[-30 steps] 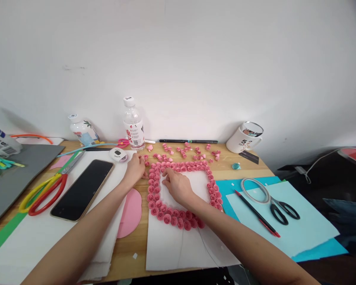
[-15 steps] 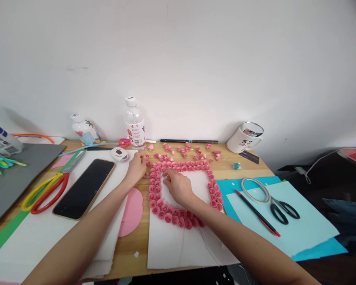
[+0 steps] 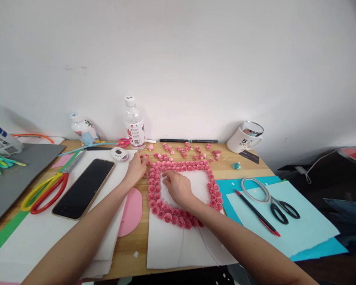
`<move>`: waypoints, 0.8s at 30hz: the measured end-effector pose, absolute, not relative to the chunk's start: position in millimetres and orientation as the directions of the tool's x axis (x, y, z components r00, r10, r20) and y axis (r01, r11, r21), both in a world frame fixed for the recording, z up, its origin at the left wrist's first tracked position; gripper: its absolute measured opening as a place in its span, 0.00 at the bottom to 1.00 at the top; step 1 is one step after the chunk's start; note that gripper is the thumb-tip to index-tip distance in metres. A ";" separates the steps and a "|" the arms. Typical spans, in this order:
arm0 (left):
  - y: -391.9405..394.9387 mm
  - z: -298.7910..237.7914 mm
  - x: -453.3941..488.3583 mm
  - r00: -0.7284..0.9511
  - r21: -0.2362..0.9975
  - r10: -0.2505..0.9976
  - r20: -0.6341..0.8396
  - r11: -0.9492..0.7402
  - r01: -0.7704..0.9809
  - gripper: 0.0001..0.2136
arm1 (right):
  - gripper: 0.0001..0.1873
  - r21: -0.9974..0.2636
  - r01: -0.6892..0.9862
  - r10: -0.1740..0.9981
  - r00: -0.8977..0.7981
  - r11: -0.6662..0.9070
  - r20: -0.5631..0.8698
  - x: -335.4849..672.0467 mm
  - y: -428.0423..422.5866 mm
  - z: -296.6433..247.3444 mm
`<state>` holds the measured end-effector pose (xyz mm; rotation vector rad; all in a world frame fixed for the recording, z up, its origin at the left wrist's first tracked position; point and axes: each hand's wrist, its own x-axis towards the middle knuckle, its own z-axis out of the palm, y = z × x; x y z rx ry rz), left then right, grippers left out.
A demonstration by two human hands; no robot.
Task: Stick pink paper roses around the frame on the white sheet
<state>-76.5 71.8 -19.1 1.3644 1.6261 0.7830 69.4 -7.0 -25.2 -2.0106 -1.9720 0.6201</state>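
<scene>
A square frame of small pink paper roses (image 3: pixel 214 194) lies on a white sheet (image 3: pixel 178 245) on the wooden desk. My right hand (image 3: pixel 178 187) rests inside the frame, fingertips pressed against the roses at its upper left corner. My left hand (image 3: pixel 136 168) sits just outside that same corner, fingers curled and pinched at a rose there. Loose pink roses (image 3: pixel 192 151) are scattered behind the frame.
A phone (image 3: pixel 84 188), red and yellow scissors (image 3: pixel 44 194), a pink paper disc (image 3: pixel 132 211) and a small punch (image 3: pixel 118 153) lie left. Two bottles (image 3: pixel 134 123) and a mug (image 3: pixel 245 137) stand at the wall. Black scissors (image 3: pixel 273 200) and a red pen (image 3: pixel 256 213) lie on blue paper right.
Both hands stay at the frame's upper left corner with only slight finger shifts; the view moved a little.
</scene>
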 end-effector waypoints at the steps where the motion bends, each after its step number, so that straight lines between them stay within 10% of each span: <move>1: 71.7 -18.8 -76.3 -0.040 0.873 0.977 -0.211 0.207 0.442 0.06 | 0.14 -0.466 0.884 0.993 -0.011 -0.047 -0.121 69.4 -7.1 -25.2; 24: 71.3 -19.7 -77.4 -0.011 0.876 0.981 -0.194 0.178 0.448 0.07 | 0.09 -0.451 0.891 0.991 -0.008 -0.053 -0.132 69.7 -5.8 -24.3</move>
